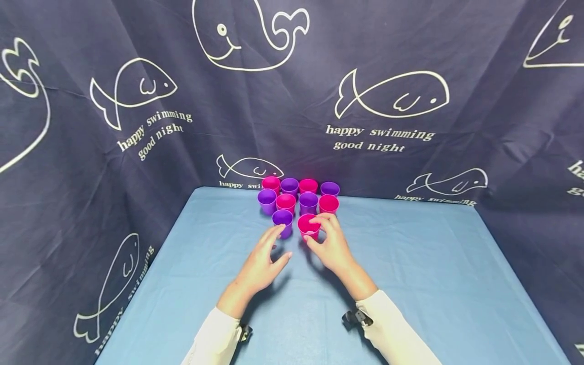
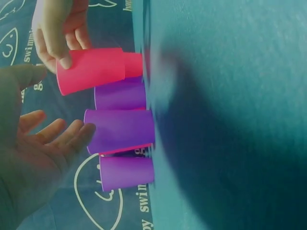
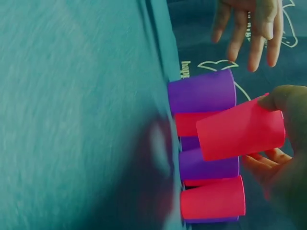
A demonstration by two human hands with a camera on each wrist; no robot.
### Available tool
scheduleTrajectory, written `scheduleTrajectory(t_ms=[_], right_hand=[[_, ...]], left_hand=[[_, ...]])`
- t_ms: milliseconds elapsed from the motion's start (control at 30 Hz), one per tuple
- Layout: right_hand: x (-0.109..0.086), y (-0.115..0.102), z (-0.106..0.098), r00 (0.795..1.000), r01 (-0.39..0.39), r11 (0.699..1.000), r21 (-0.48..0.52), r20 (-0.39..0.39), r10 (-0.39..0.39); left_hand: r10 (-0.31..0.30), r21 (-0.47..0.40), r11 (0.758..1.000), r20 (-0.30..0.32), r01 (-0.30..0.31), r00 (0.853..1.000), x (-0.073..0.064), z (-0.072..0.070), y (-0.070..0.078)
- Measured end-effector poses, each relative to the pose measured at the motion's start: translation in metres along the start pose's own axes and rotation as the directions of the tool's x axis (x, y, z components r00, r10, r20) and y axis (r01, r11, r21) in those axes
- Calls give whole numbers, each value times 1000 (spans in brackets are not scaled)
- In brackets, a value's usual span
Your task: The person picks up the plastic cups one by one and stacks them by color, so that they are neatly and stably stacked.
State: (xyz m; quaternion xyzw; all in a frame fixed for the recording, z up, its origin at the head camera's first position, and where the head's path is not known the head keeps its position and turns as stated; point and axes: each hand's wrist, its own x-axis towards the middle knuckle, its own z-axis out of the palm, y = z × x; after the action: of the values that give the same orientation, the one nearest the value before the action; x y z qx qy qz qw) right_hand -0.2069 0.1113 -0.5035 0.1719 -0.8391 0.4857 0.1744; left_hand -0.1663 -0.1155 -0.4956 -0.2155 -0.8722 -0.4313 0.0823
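Note:
My right hand (image 1: 333,246) holds a pink cup (image 1: 308,230) by its rim, thumb on the near side and fingers on the far side. In the right wrist view this pink cup (image 3: 242,129) is tilted slightly, its base raised off the cloth. Left of it stands an upright purple cup (image 1: 282,223) in the front of the group. My left hand (image 1: 260,263) is spread beside that purple cup, its fingertips near the rim in the left wrist view and nothing in its grasp.
Behind the front cups stand two rows of alternating purple cups (image 1: 267,201) and pink cups (image 1: 286,204), close together. A light blue cloth (image 1: 410,284) covers the table. Dark curtains (image 1: 301,116) with white fish drawings rise behind it and at both sides.

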Motion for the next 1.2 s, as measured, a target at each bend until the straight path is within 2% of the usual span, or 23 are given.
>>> scheduleTrajectory(t_ms=[133,300,367,467,633,867,1033,1200], right_hand=[[1,-5,1,994,-112,989,93,9,111],[1,-10,4,980,-199,966,166,32,196],[0,-12,5,974,-226,954,197,40,223],[0,-15,6,961,-276,930,241,65,269],[1,-21,7,940,-342,893,292,92,329],[0,-28,12,939,-343,887,308,79,336],[-4,-33,16,939,-344,886,312,104,328],[-8,-33,18,940,-341,886,316,125,317]], left_hand=[[-9,-120,993,5,9,1000,1,3,-1],[-32,-254,966,32,39,999,4,6,0],[-49,-278,959,46,60,998,3,7,1],[-62,-275,959,60,76,996,3,9,2],[-51,-232,971,65,65,997,4,9,3],[-70,-176,981,90,85,993,5,7,5],[-68,-130,989,67,76,995,6,6,8],[-53,-135,989,39,57,998,6,6,7]])
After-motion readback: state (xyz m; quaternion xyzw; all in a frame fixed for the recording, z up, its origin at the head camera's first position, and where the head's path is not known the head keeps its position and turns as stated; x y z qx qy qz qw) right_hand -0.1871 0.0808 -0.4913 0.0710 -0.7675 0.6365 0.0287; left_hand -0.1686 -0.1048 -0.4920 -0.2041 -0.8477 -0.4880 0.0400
